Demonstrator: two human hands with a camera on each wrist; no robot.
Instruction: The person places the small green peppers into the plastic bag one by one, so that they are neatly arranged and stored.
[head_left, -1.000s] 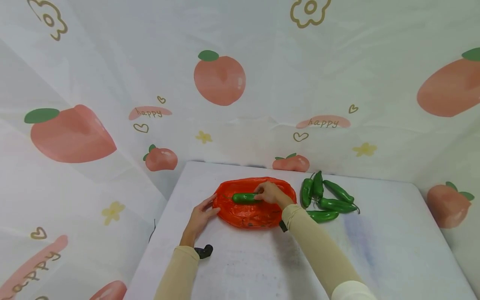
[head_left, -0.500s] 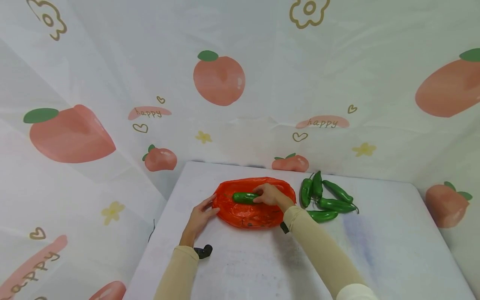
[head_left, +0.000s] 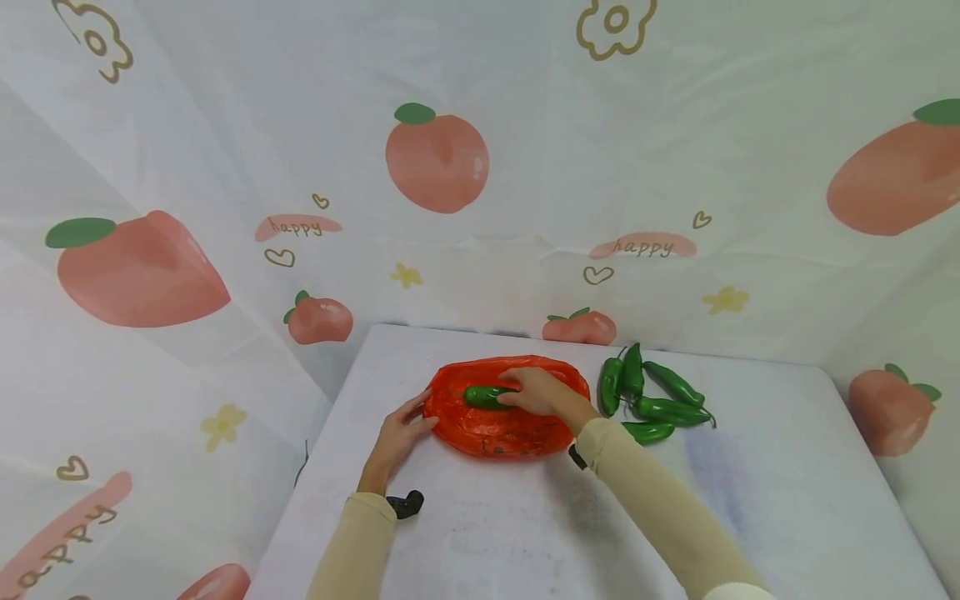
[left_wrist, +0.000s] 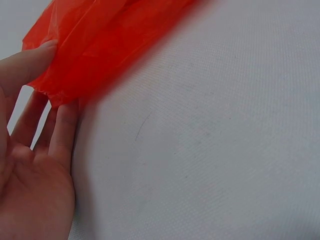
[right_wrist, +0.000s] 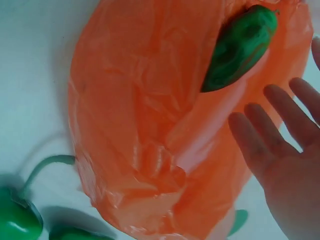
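A red plastic bag (head_left: 495, 442) lies spread on the table with its mouth open upward. My left hand (head_left: 397, 437) holds its left edge, thumb on the plastic and fingers partly behind it, as the left wrist view shows. Inside the bag lies a green pepper (head_left: 483, 397), its right part hidden by my right hand (head_left: 543, 393) in the head view. From the right wrist, the fingers look straight and spread, apart from that pepper (right_wrist: 242, 47).
Several more green peppers (head_left: 672, 411) lie grouped on the white table (head_left: 480, 533), just right of the bag. Dark wrist devices (head_left: 406, 505) sit on both wrists. A fruit-printed sheet (head_left: 510, 167) hangs behind and at the sides.
My right hand has loosened from the green pepper's right end, its fingers straightening over it, and its forearm has shifted slightly right. The left hand keeps its place at the bag's edge.
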